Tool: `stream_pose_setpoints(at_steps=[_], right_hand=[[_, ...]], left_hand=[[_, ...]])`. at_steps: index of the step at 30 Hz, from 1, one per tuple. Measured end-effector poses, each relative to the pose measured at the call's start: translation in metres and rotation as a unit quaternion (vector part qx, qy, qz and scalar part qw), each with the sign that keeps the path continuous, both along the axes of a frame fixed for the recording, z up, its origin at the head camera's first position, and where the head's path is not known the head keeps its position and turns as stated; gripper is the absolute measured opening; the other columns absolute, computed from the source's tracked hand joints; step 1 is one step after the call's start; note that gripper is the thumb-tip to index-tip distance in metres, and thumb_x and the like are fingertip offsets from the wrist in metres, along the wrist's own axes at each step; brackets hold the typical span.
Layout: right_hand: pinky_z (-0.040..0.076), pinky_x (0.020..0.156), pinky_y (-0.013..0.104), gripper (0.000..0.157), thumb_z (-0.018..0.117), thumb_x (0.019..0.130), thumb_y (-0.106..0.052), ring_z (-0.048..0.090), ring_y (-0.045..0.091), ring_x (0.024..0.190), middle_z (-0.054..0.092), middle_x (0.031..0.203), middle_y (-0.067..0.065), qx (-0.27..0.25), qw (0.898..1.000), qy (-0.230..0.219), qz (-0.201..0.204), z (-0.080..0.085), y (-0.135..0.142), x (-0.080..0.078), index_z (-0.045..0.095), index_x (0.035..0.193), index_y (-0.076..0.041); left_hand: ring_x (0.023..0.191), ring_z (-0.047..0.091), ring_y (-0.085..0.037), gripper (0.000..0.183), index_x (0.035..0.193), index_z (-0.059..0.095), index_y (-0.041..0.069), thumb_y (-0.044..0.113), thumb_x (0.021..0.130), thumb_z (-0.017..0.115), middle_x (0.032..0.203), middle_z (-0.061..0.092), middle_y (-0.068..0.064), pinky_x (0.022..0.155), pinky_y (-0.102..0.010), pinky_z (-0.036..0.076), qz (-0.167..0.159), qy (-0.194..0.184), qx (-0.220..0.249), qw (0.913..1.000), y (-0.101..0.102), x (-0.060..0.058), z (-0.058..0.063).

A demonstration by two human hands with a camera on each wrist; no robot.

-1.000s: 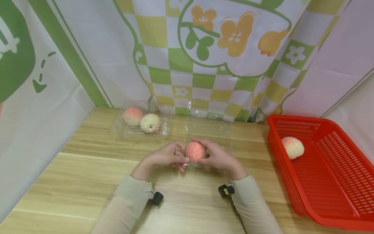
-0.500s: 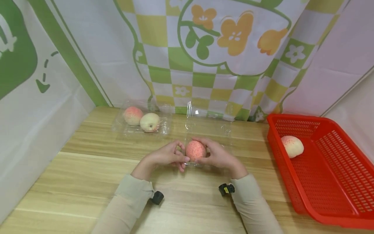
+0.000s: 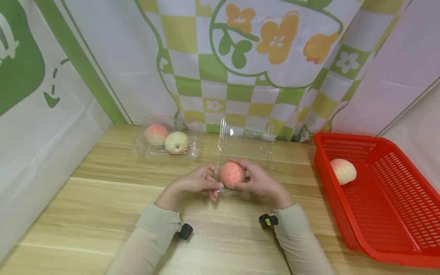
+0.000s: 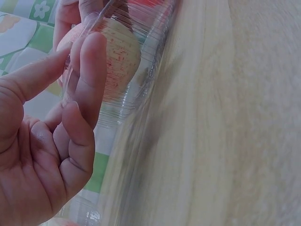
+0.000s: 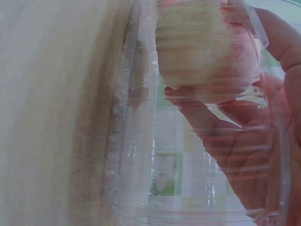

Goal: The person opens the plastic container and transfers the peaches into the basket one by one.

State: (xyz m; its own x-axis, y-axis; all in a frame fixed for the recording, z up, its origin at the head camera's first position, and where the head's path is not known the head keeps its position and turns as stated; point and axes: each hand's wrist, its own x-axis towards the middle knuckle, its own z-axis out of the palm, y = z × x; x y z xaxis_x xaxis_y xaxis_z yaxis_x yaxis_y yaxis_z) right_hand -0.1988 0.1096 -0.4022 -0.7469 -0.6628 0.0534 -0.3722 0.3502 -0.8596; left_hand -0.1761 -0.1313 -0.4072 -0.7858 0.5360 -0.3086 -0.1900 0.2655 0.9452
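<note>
In the head view a pink-speckled peach [image 3: 232, 175] sits at the left end of a clear plastic clamshell box, its lid [image 3: 245, 139] raised at the back. My right hand [image 3: 262, 182] grips the peach from the right, thumb in front and fingers behind. In the right wrist view the peach [image 5: 202, 52] shows through the ribbed clear wall, paler below. My left hand [image 3: 196, 182] pinches the box's left rim between thumb and forefinger. The left wrist view shows this left hand [image 4: 51, 136] close beside the peach [image 4: 121, 59], its other fingers loosely bent.
Another clear box [image 3: 192, 149] at the back left holds two peaches, one pink [image 3: 156, 135] and one pale [image 3: 177, 142]. On the right stands a red plastic basket [image 3: 381, 198] with a peach [image 3: 343, 172] inside. A patterned curtain [image 3: 213, 72] hangs behind the wooden table [image 3: 103, 214].
My right hand and the peach have shifted slightly to the right, widening the gap to the left fingers. The left hand stays on the box rim.
</note>
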Motion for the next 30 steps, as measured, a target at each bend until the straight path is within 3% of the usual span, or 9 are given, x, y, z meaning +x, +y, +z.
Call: stream_pose_setpoints(at_steps=[6,12,16,19,30], right_hand=[[0.055,0.096,0.033,0.077,0.078,0.082,-0.001,0.054,0.033,0.125,0.048,0.146,0.017,0.013,1.0,0.009,-0.007,0.003,0.001,0.0,0.04,0.15,-0.005],[0.051,0.101,0.043,0.08,0.079,0.082,-0.004,0.052,0.033,0.128,0.049,0.145,0.015,0.014,0.999,-0.005,-0.032,0.011,0.005,0.001,0.039,0.151,-0.009],[0.051,0.101,0.046,0.081,0.08,0.081,-0.008,0.051,0.033,0.13,0.048,0.147,0.015,0.026,0.999,0.014,-0.037,0.016,0.008,-0.001,0.039,0.151,-0.011],[0.053,0.099,0.045,0.082,0.081,0.08,-0.008,0.052,0.035,0.128,0.049,0.147,0.017,0.035,0.998,0.036,-0.037,0.02,0.011,-0.003,0.04,0.15,-0.009],[0.053,0.098,0.046,0.08,0.08,0.08,-0.001,0.051,0.038,0.127,0.048,0.145,0.019,0.025,0.998,0.039,-0.049,0.036,0.023,-0.006,0.041,0.149,-0.008]], left_hand=[[0.062,0.069,-0.017,0.04,0.121,0.034,0.001,0.008,0.095,0.064,0.07,0.067,-0.004,0.064,-0.028,0.054,0.005,-0.005,-0.002,1.0,-0.001,0.003,0.001],[0.063,0.069,-0.017,0.045,0.126,0.033,-0.002,0.009,0.095,0.064,0.071,0.068,-0.004,0.065,-0.028,0.053,0.007,-0.013,-0.004,0.9999,0.0,0.003,0.002],[0.063,0.069,-0.017,0.045,0.125,0.032,-0.003,0.008,0.095,0.064,0.07,0.067,-0.004,0.064,-0.027,0.053,0.006,-0.011,-0.004,0.9999,-0.001,0.002,0.001],[0.063,0.069,-0.017,0.043,0.124,0.033,-0.002,0.008,0.095,0.064,0.07,0.067,-0.004,0.063,-0.027,0.052,0.005,-0.01,-0.004,0.9999,-0.001,0.002,0.0],[0.062,0.069,-0.016,0.043,0.123,0.032,-0.002,0.008,0.095,0.064,0.069,0.067,-0.004,0.06,-0.025,0.05,0.001,-0.009,0.002,1.0,-0.001,0.0,0.0]])
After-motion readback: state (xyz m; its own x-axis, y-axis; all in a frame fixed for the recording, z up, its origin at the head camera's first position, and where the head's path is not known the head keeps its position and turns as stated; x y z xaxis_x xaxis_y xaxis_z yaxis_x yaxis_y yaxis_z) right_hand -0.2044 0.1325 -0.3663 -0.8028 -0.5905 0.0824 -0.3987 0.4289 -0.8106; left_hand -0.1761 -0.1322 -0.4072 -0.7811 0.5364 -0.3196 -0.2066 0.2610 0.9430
